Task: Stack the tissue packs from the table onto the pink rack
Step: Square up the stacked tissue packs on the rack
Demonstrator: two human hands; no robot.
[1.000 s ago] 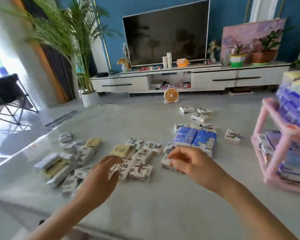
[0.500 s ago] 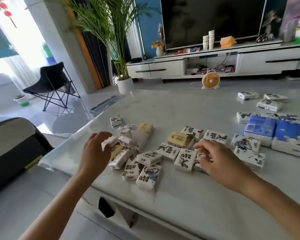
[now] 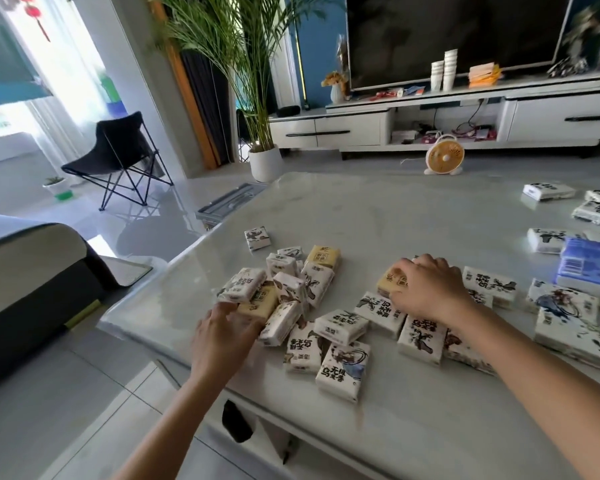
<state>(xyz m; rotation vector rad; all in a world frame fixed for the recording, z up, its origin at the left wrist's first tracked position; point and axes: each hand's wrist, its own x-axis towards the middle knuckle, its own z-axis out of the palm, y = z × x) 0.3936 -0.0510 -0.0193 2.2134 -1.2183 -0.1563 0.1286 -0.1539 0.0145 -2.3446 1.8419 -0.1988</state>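
Several small tissue packs, white with ink drawings and a few yellow, lie scattered on the grey table (image 3: 395,220). My left hand (image 3: 222,337) reaches to the near edge of the left pile (image 3: 291,289); its fingers lie against a yellow pack (image 3: 258,304) under a white one. My right hand (image 3: 430,289) is curled over another yellow pack (image 3: 390,282) in the middle group and grips it. Larger blue packs (image 3: 589,268) sit at the right edge. The pink rack is out of view.
More white packs (image 3: 548,190) lie at the far right of the table. The table's left edge drops to the tiled floor beside a dark sofa (image 3: 32,271). A folding chair (image 3: 118,157), a potted plant (image 3: 265,164) and a small fan (image 3: 444,157) stand on the floor beyond.
The view has swung left, and the pink rack has left the frame. My right hand moved forward onto the yellow pack. My left hand dropped to the near edge of the left pile.
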